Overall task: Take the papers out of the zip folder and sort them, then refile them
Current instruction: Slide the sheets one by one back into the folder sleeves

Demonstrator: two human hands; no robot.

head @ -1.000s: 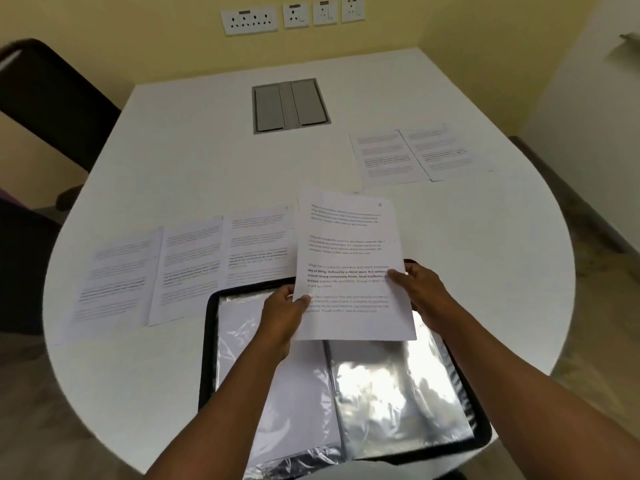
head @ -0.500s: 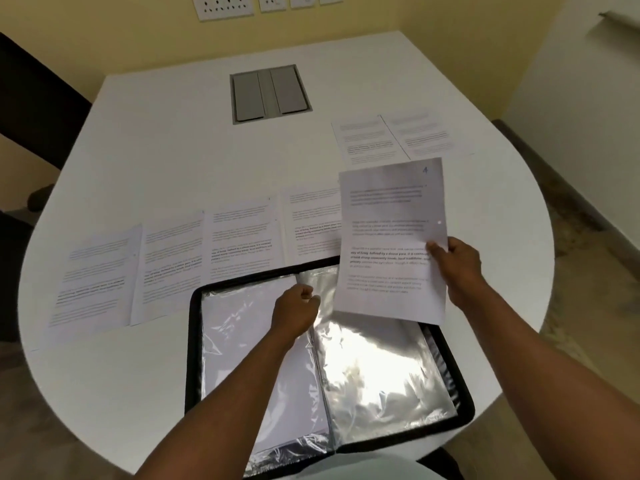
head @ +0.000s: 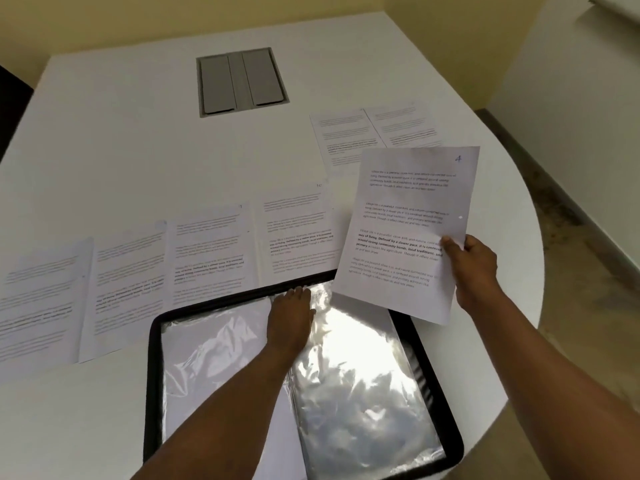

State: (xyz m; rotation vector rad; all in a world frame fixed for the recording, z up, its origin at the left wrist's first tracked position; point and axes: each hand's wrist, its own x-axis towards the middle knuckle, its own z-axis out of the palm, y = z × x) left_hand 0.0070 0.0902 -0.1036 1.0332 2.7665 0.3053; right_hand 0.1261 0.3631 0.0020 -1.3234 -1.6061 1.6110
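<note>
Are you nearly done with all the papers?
About halfway, it seems. Done: six sheets lie out on the table, four in a row and two farther back. In hand: the right hand holds a sheet marked 4, while the left hand rests flat on the open folder. Left: placing this sheet, then refiling them all.

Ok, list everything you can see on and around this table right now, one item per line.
table: one, white, fills the view
hatch: one, grey, set in the table's far middle
laid-out sheets: four, white, row beyond the folder
far sheets: two, white, far right
zip folder: one, black-edged, open, near edge
held sheet: one, white, marked 4, above the folder's right corner
left hand: flat on the folder's sleeves
right hand: pinching the held sheet
</note>
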